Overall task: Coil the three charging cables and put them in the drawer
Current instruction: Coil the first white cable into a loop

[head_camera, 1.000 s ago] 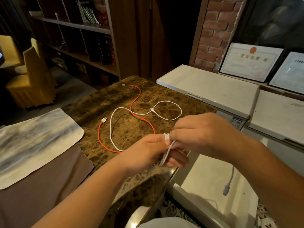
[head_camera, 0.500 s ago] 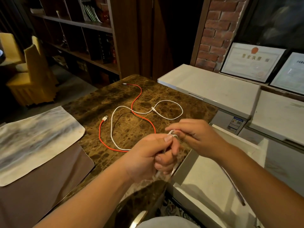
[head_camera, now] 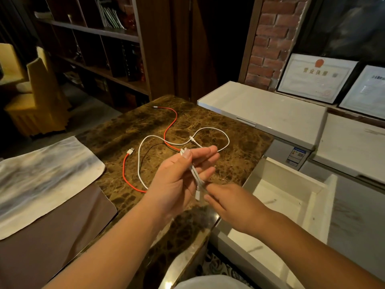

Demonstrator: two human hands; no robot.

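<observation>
My left hand (head_camera: 179, 180) holds one coiled white charging cable (head_camera: 194, 174), pinned under the thumb against nearly straight fingers. My right hand (head_camera: 231, 205) pinches the bundle's lower end, beside its white plug (head_camera: 198, 194). Two more cables lie loose on the brown marbled stone table (head_camera: 208, 122): one red-orange cable (head_camera: 166, 130) and one white cable (head_camera: 216, 130), crossing each other. One open white drawer (head_camera: 287, 197) stands just right of the table. Two framed certificates (head_camera: 316, 77) lean against the wall.
</observation>
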